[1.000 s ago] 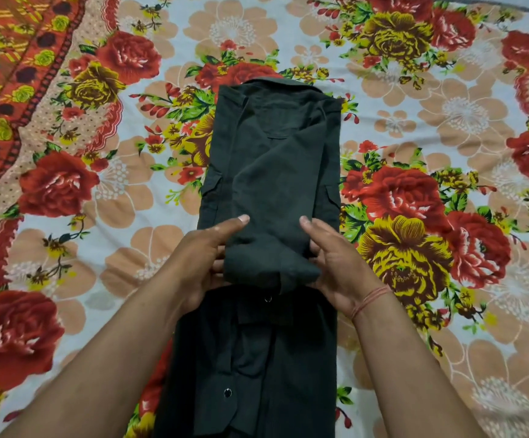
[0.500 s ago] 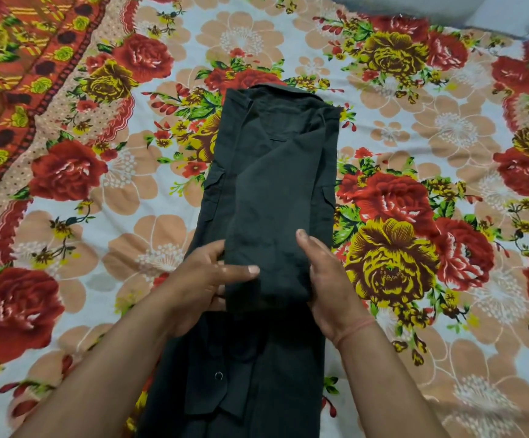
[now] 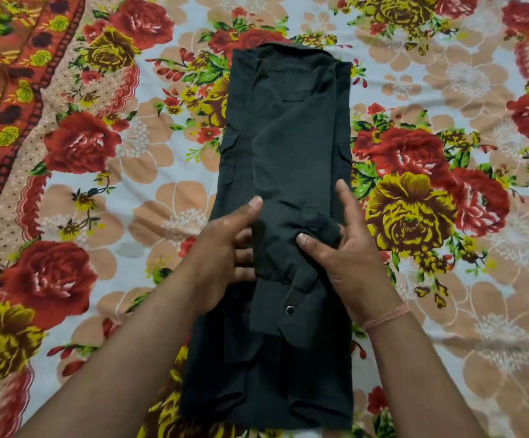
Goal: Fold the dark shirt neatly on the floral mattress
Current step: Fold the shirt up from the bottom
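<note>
Right now the dark shirt (image 3: pixel 288 137) lies in a long narrow strip down the middle of the floral mattress (image 3: pixel 162 216), collar end farthest from the person. A sleeve (image 3: pixel 276 235) is laid back along its top. The left hand (image 3: pixel 222 257) pinches that sleeve's left edge, thumb over, fingers tucked beneath. The right hand (image 3: pixel 345 260) grips bunched sleeve cloth under its thumb, forefinger straight. A cuff (image 3: pixel 276 311) with a metal snap (image 3: pixel 290 310) sits between the wrists; a pink thread (image 3: pixel 386 316) circles the right one.

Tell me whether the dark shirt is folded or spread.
Partly folded: the dark shirt lies in a narrow lengthwise strip, sides and sleeve turned in, not yet folded crosswise.
</note>
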